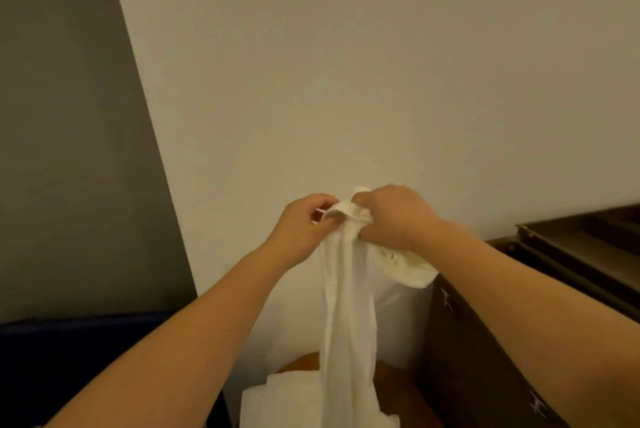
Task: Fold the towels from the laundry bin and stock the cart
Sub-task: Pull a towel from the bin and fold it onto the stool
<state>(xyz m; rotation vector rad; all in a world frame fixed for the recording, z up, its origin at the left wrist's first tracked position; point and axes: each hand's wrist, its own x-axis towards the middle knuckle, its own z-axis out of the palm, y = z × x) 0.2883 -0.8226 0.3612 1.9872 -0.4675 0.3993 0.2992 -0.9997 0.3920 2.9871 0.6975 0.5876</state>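
Held up at centre: limp white cloth towel, top edge clamped in the curled fingers of left hand and right hand, fists nearly touching. Draped straight down toward 6 o'clock, in front of folded white towel stack. At 4 o'clock, scuffed dark brown wooden cabinet.

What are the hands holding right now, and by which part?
A white towel, held by its bunched top edge: the left hand and right hand grip it side by side, the rest hanging down.
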